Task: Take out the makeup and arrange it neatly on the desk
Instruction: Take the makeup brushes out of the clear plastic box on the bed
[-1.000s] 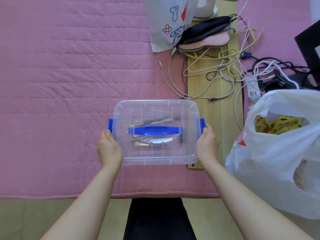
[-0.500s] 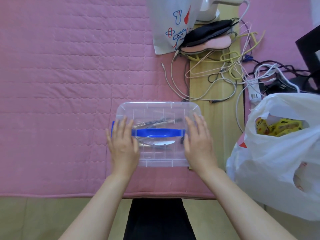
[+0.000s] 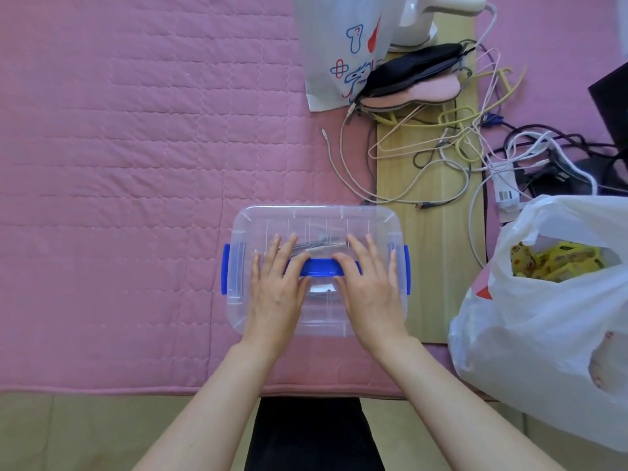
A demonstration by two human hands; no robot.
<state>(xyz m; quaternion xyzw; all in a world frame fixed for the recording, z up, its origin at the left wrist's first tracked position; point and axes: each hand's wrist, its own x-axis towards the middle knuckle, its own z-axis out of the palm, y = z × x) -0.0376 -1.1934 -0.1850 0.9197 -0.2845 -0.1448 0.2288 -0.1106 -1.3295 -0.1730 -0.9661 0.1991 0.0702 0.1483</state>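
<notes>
On pink quilt, both hands moved inward atop box lid.

both forearms reaching forward, side by side. left hand and right hand lying flat, palms down, fingers straight and slightly spread, thumbs angled inward toward each other, apart.

Your box sits at the quilt's near right edge, lid on, both your hands, left and right, flat on top. Right of it lies the board under cables; the bag stands beyond.
</notes>
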